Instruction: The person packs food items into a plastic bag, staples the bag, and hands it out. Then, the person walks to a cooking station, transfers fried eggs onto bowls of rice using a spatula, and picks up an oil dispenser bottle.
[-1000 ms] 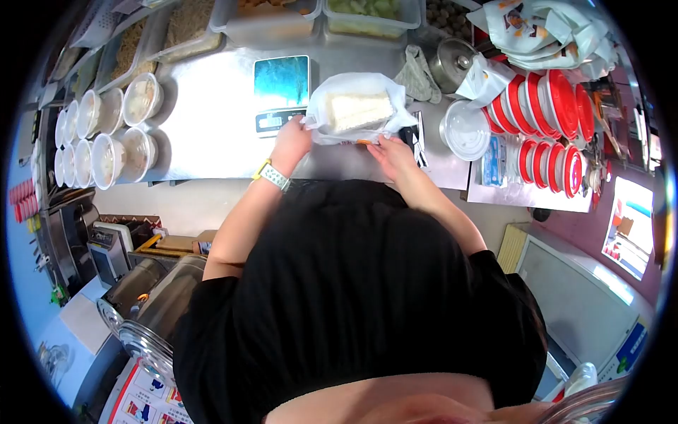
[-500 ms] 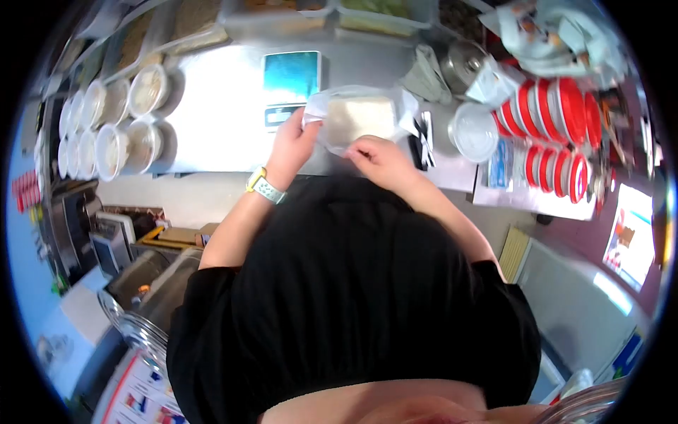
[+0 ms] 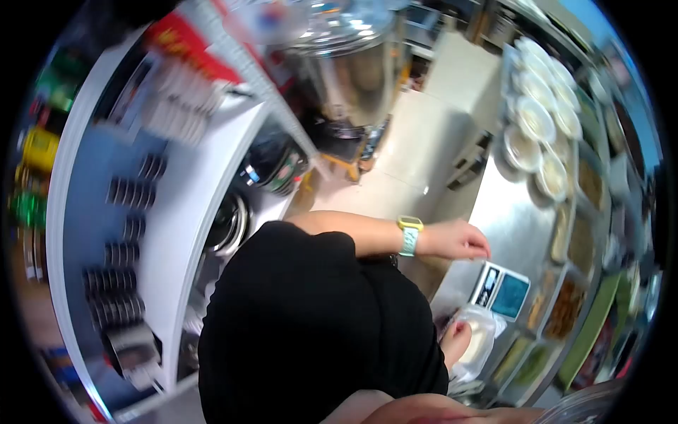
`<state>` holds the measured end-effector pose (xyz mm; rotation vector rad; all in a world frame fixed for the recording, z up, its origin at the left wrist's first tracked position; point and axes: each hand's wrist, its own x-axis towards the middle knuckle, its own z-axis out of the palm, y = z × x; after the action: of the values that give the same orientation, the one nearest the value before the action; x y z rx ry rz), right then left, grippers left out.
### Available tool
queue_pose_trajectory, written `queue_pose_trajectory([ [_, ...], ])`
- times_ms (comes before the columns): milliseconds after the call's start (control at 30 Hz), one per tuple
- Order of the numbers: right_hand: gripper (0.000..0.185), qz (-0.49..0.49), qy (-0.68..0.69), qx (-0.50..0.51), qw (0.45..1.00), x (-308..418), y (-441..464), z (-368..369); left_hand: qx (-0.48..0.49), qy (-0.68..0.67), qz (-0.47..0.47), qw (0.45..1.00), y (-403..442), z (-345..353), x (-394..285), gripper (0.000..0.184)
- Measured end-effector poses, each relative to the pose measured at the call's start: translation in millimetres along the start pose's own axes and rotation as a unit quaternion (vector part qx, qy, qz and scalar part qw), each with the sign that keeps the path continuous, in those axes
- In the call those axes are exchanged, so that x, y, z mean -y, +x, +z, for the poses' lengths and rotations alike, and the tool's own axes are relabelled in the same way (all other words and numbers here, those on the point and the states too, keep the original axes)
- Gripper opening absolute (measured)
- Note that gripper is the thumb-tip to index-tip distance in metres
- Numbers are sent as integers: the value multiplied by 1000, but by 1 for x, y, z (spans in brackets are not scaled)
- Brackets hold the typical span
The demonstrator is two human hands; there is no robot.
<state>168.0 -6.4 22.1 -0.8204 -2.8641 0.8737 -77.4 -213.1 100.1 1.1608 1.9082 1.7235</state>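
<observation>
Just beside the scale (image 3: 500, 291), the left hand (image 3: 452, 239) has curled fingers, apparently holding nothing; a careless swing might jolt the scale. The right hand (image 3: 456, 345) overlaps the tub (image 3: 474, 314), also beside the scale; whether its fingers grip, I cannot tell. Uneven pressure could tip the tub. Beyond the scale, crowded bowls (image 3: 535, 120) could topple if knocked.

A steel pot (image 3: 357, 85) stands near white shelving (image 3: 187, 219).
</observation>
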Motion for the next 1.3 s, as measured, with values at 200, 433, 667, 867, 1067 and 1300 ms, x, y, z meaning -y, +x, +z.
queue_pose_trajectory([
  [200, 13, -40, 156, 37, 986, -13, 24, 2, -472, 343, -49, 811, -177, -180, -78, 22],
  [433, 18, -44, 268, 233, 934, 120, 32, 37, -613, 671, -252, 333, -430, -305, -153, 31],
  [667, 23, -168, 274, 336, 885, 278, 7, 149, -626, 664, -408, 41, -612, -311, -220, 31],
  [867, 23, -246, 212, 398, 858, 357, -4, 188, -566, 667, -354, 333, -688, -298, -222, 24],
  [1067, 21, -280, 213, 404, 844, 382, -14, 191, -500, 684, -379, 372, -697, -359, -141, 37],
  [1300, 19, -312, 178, 358, 862, 341, -17, 158, 0, 758, -650, -57, -792, -412, -86, 46],
])
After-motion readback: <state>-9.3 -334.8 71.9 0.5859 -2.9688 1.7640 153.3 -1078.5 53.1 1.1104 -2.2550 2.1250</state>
